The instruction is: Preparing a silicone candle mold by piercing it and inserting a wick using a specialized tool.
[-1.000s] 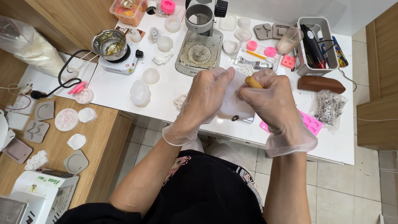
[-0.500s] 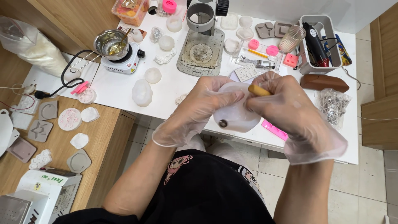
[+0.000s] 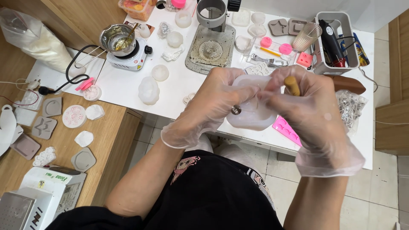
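Left hand [image 3: 217, 100], right hand [image 3: 304, 102] grip mould [image 3: 251, 117] over table edge [image 3: 238, 140].

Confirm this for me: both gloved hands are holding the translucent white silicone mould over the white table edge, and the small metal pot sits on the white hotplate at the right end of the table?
Not quite. The head view shows the small metal pot on the white hotplate at the left end of the white table, not the right. The rest holds: left hand and right hand, both gloved, hold the translucent white silicone mould over the table edge.
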